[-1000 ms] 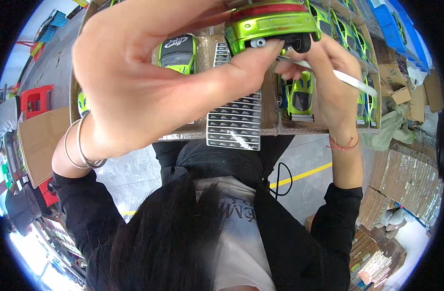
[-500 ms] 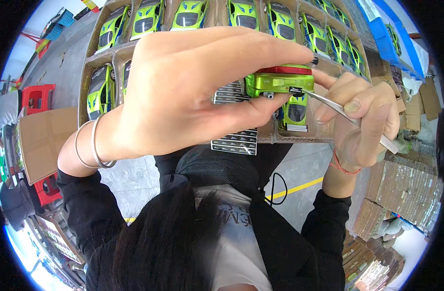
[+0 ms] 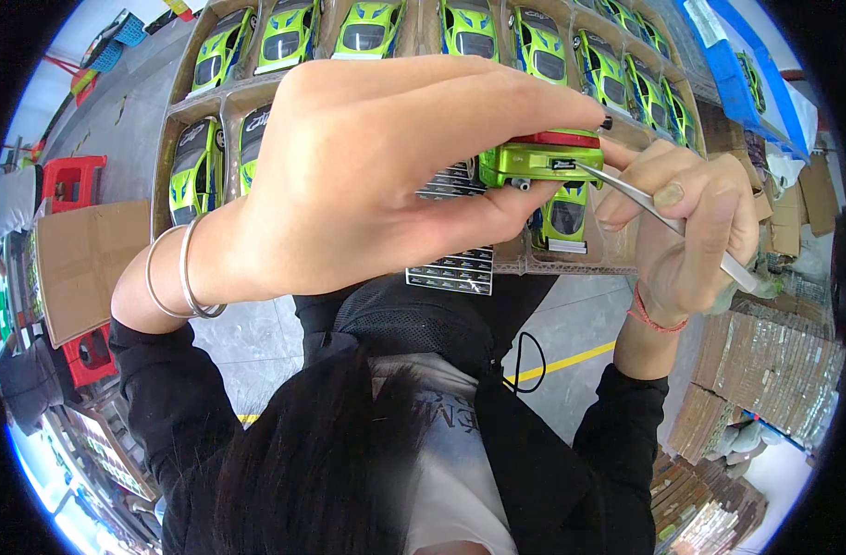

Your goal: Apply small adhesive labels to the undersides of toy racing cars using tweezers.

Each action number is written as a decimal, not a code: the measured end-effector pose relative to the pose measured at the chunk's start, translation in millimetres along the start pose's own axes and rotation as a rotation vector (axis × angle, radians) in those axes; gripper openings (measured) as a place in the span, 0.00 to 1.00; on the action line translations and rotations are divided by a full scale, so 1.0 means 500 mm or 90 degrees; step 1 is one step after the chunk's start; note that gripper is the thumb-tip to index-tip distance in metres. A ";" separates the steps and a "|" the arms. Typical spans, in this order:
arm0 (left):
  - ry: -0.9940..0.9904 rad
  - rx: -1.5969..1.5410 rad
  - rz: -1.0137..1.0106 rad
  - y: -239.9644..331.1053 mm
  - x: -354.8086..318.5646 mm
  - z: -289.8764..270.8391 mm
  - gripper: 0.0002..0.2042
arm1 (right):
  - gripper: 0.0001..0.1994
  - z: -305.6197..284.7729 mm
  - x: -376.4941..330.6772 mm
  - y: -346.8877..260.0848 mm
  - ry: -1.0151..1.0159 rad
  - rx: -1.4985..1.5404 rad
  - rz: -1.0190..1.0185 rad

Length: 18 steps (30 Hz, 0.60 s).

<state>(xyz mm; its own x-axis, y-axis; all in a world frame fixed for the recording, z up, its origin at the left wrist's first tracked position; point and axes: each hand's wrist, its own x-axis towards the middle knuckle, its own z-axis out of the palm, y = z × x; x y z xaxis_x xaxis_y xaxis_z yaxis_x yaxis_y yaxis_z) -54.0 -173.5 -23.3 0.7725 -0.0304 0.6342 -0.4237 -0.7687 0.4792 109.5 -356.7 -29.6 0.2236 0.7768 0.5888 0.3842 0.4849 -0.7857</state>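
Note:
My left hand [image 3: 376, 176] grips a green toy car [image 3: 515, 165] between thumb and fingers, its rear end with a red strip toward me. A small black label [image 3: 561, 164] lies on the car's rear panel. In my right hand [image 3: 696, 217] are metal tweezers [image 3: 649, 202], their tip touching or very close to that label. Right-hand fingers reach behind the car's right end; whether they touch it is hidden. Below my left hand, partly covered by it, is a sheet of small black labels [image 3: 455, 277].
A cardboard tray with dividers [image 3: 594, 259] holds several green toy cars [image 3: 372, 28] beneath and beyond my hands. A blue bin [image 3: 747, 92] stands at the far right. Stacked cardboard [image 3: 765, 370] is on the right. A red stool [image 3: 71, 180] and a cardboard box [image 3: 94, 268] are on the left.
The toy car and my left hand have shifted slightly right. The label, tilted at the tweezers' tip before, now lies straighter and flatter on the rear panel.

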 end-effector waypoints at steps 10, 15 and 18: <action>0.007 0.001 -0.001 -0.001 -0.002 0.000 0.21 | 0.15 0.012 -0.002 0.006 0.018 0.007 -0.018; 0.008 0.009 -0.006 0.002 -0.003 0.000 0.21 | 0.15 0.011 -0.004 0.006 0.019 -0.015 -0.021; 0.005 0.013 -0.002 0.001 -0.004 -0.002 0.21 | 0.15 0.012 -0.003 0.006 0.023 -0.018 -0.020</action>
<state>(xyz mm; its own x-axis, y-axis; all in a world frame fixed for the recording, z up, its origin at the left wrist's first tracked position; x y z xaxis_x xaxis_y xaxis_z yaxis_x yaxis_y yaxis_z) -56.4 -173.2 -23.6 0.7706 -0.0229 0.6369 -0.4110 -0.7816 0.4692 105.2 -354.1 -34.1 0.2426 0.7458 0.6204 0.4163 0.4977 -0.7610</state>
